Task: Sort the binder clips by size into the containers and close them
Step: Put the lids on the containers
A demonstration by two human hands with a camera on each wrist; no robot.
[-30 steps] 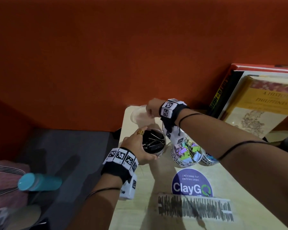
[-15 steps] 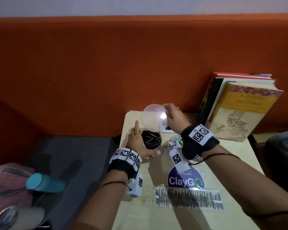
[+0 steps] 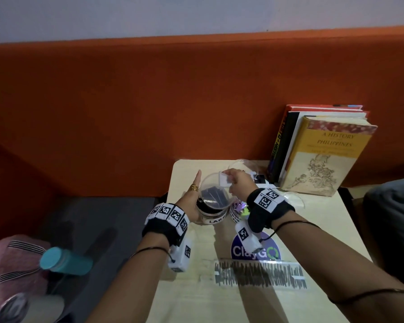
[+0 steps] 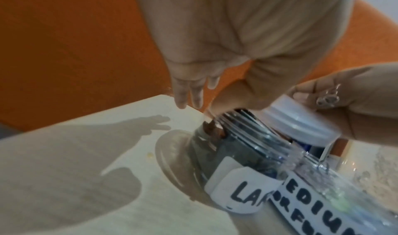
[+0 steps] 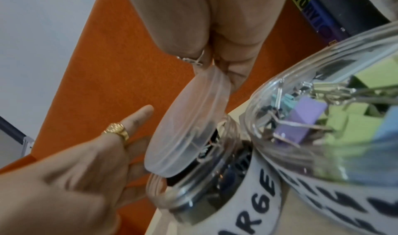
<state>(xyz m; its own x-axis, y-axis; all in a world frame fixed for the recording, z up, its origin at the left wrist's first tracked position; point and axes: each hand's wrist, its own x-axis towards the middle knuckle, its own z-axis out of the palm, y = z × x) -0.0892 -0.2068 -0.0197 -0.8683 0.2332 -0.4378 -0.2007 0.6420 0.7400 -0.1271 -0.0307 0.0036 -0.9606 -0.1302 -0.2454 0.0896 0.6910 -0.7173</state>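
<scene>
The clear jar labelled LARGE (image 3: 214,220) (image 4: 237,155) (image 5: 217,197) holds black binder clips and stands near the table's left edge. My left hand (image 3: 193,195) (image 4: 187,92) (image 5: 96,162) rests against its left side with straight fingers, thumb at the neck. My right hand (image 3: 239,183) (image 4: 349,100) (image 5: 217,34) pinches a clear round lid (image 3: 214,194) (image 4: 301,124) (image 5: 189,128) by its edge, tilted over the jar's mouth and touching the rim. The MEDIUM jar (image 3: 238,212) (image 4: 323,197) (image 5: 323,136) of coloured clips stands uncovered right beside it.
Two more clear lids (image 3: 245,163) (image 3: 294,199) lie on the beige table (image 3: 313,229). Books (image 3: 324,150) lean at the back right against the orange backrest. A ClayGo sticker (image 3: 271,252) sits in front of the jars. A teal bottle (image 3: 63,261) lies off the table at the left.
My right hand picked the lid up from the back of the table, carried it over and lowered it tilted onto the LARGE jar's mouth. My left hand stayed at the jar.
</scene>
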